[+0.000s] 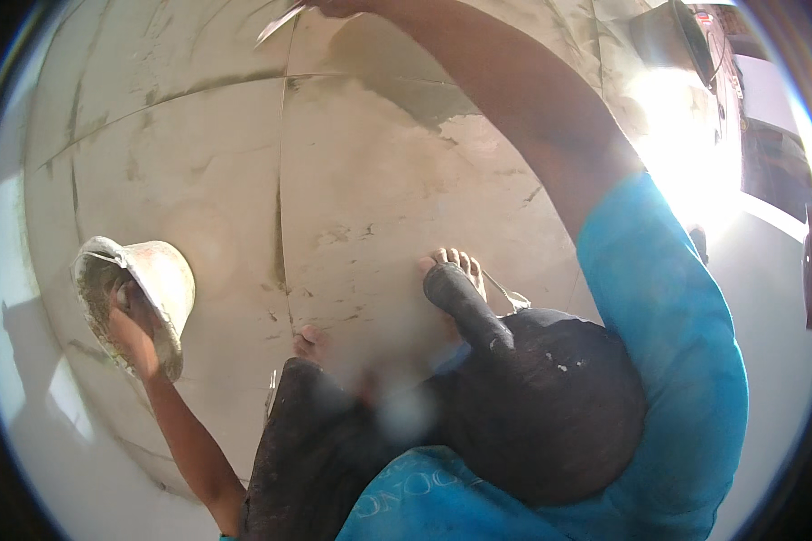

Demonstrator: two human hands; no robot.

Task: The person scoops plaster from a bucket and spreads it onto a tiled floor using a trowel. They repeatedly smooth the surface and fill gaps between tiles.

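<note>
At the left, a pale, stained bucket (pixel 167 275) lies tipped, its mouth turned toward the left and its inside crusted with grey-brown residue. My left hand (pixel 131 316) reaches into that mouth with the fingers curled in shadow; what they hold, if anything, I cannot make out. My right arm stretches far forward across the floor. At the top edge my right hand (pixel 338 5), partly cut off by the frame, grips a pale, thin, flat blade (pixel 280 23) that points down and left over the tiles (pixel 216 171). Grey-brown smears mark the tiles and joints.
A dark bucket (pixel 666 41) stands at the far right beside strong glare. A thin metal tool (pixel 516 299) lies by my bare right foot (pixel 456 261), and another slim metal piece (pixel 271 392) by my left leg. White walls (pixel 771 379) border both sides.
</note>
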